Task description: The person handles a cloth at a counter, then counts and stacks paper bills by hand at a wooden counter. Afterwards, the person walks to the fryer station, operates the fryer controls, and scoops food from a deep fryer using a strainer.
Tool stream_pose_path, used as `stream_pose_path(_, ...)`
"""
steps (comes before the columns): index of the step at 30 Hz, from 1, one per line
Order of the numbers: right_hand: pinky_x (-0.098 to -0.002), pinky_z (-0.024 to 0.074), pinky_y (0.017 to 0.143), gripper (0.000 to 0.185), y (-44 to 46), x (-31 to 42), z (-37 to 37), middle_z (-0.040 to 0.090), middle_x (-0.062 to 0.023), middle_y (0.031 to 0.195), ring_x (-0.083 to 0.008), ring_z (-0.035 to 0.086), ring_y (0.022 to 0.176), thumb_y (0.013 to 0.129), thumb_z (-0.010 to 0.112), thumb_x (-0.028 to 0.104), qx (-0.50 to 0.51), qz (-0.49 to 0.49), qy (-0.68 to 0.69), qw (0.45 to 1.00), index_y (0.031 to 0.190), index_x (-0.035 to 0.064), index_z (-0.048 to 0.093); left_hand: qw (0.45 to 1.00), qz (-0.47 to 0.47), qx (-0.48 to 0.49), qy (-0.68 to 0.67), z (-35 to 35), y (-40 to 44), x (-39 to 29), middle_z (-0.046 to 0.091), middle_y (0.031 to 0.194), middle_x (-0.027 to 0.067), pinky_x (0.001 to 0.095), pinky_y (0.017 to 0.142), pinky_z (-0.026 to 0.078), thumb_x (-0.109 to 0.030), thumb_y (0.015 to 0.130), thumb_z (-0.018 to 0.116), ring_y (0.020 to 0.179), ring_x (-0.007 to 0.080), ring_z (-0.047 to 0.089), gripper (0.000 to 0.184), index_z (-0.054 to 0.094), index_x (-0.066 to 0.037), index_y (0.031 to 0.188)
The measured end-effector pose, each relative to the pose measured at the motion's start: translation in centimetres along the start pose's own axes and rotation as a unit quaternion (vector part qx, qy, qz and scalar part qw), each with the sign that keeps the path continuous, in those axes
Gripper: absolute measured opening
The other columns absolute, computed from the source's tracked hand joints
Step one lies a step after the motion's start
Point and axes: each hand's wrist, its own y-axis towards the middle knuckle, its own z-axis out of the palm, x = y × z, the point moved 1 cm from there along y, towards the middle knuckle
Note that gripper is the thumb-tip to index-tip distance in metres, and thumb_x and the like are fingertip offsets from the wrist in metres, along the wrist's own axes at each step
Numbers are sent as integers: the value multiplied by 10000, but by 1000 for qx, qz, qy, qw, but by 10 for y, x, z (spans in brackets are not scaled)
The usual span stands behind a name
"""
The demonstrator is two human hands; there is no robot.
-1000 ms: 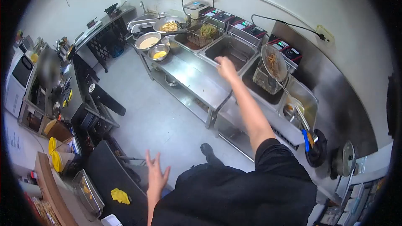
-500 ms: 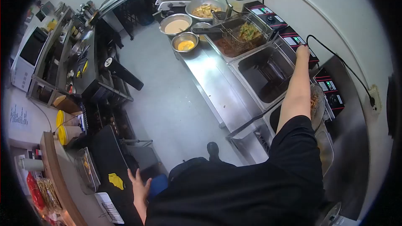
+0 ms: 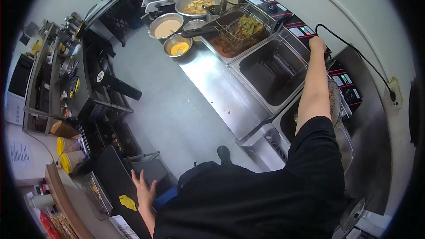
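My right hand (image 3: 316, 44) reaches out to the middle fryer control box (image 3: 301, 30). Its fingers are closed over the place where the neighbouring boxes have a knob; the knob itself is hidden beneath them. Below that box is a fryer tank (image 3: 270, 71) of dark oil. In the tank beyond it, a wire fry basket (image 3: 230, 35) holds a green and golden fried food (image 3: 249, 25). My left hand (image 3: 144, 189) hangs open with fingers spread, holding nothing. It is near a black counter and a yellow cloth (image 3: 128, 202).
Bowls of batter (image 3: 167, 28), yellow liquid (image 3: 179, 48) and pale sliced food (image 3: 198, 5) stand past the fryers. A third control box (image 3: 345, 86) sits to the right. A black cord (image 3: 367, 57) runs to the wall socket. Shelving (image 3: 66, 79) stands at left.
The view has shifted, so the bowls and fryers sit further left. My right hand stays at the middle control box. My left hand stays open with fingers spread.
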Motion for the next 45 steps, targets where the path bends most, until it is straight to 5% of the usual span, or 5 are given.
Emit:
stream_pose_path(9, -471, 445, 960, 488, 12, -11, -18, 569, -266, 1229, -385, 558, 1148, 890, 559, 428, 144, -111, -60, 981, 1215, 67, 610, 997, 57, 41, 10, -1, 38, -34, 106, 1533, 202, 433, 1017, 416, -120, 778, 735, 1299, 430, 379, 650, 425, -7, 1338)
stream_pose_path(14, -462, 539, 682, 796, -65, -38, -153, 653, -275, 974, -326, 677, 796, 773, 596, 681, 285, 63, 99, 951, 1110, -40, 609, 985, 149, 84, -4, 9, 94, -52, 99, 1535, 195, 439, 1017, 416, -130, 782, 736, 1302, 437, 370, 657, 420, -21, 1348)
stream_pose_path(16, -401, 554, 546, 723, -76, -75, -186, 606, -111, 759, -282, 653, 628, 796, 595, 647, 219, -6, 26, 975, 1161, 24, 574, 975, 204, 86, -4, 17, 124, -59, 96, 1536, 196, 443, 1013, 419, -132, 783, 736, 1296, 442, 377, 660, 418, -27, 1351)
stream_pose_path(26, -407, 567, 709, 702, -396, -243, -229, 670, -170, 988, -292, 673, 865, 775, 656, 605, 320, 141, 4, 937, 1180, 33, 618, 864, 472, 175, -25, 41, 245, -123, 58, 1532, 229, 449, 989, 436, -117, 779, 733, 1285, 456, 380, 693, 389, -20, 1372)
stream_pose_path(45, -340, 368, 487, 589, -572, -250, -194, 475, -52, 525, -163, 473, 506, 676, 759, 568, 31, 246, 209, 946, 569, 23, 561, 594, 713, 371, -48, 123, 153, -263, 164, 1506, 216, 426, 970, 456, -148, 787, 737, 1249, 431, 440, 594, 468, -64, 1310)
